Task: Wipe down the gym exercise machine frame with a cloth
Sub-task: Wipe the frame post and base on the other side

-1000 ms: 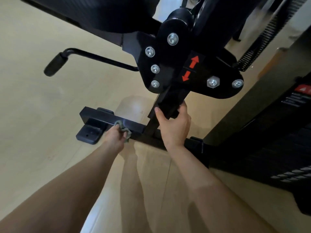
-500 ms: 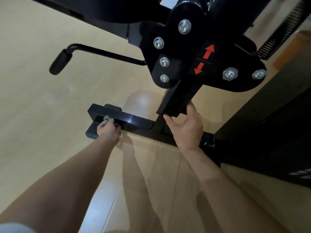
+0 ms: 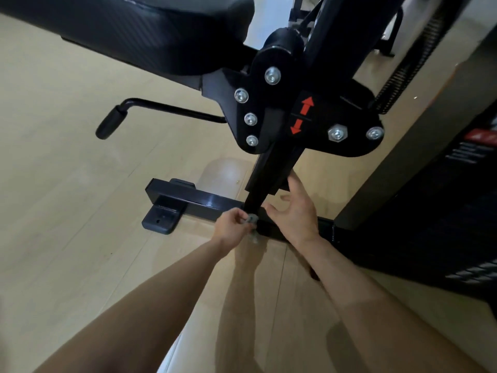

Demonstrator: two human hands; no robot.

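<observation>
The black machine frame has a horizontal base bar (image 3: 193, 200) low on the floor and an upright post (image 3: 271, 179) rising from it to a bolted bracket plate (image 3: 269, 117) with red arrows. My left hand (image 3: 230, 224) is closed around a small grey cloth (image 3: 251, 220), pressed where the post meets the base bar. My right hand (image 3: 294, 211) hovers just right of the post with its fingers spread, holding nothing; its fingertips are near the post's lower end.
A black padded seat (image 3: 150, 30) hangs overhead at top left. A lever with a rubber grip (image 3: 110, 125) sticks out left. A rubber foot (image 3: 161, 219) sits under the base bar's end. A dark machine housing (image 3: 430, 197) fills the right. The floor is pale wood.
My left hand slid the cloth rightward along the base bar from near its left end to the foot of the post. My right hand let go of the post and opened.
</observation>
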